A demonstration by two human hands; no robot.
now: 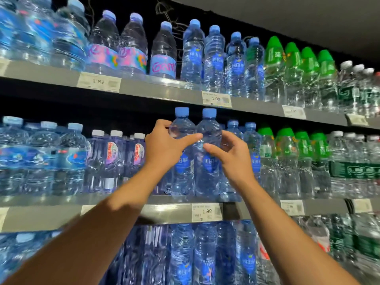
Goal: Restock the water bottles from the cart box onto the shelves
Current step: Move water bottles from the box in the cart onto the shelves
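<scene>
Upper shelf edge: a price tag at left reads 1.89, a second tag further right reads 1.99. A third tag on the middle shelf edge, lower centre, reads 1.99. White-capped bottles centre left carry "Ganten" vertically; other labels are unreadable.

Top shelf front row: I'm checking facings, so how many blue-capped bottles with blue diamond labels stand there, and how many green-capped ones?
Blue-label bottles: 4
Green-capped bottles: 4
Total: 8
</scene>
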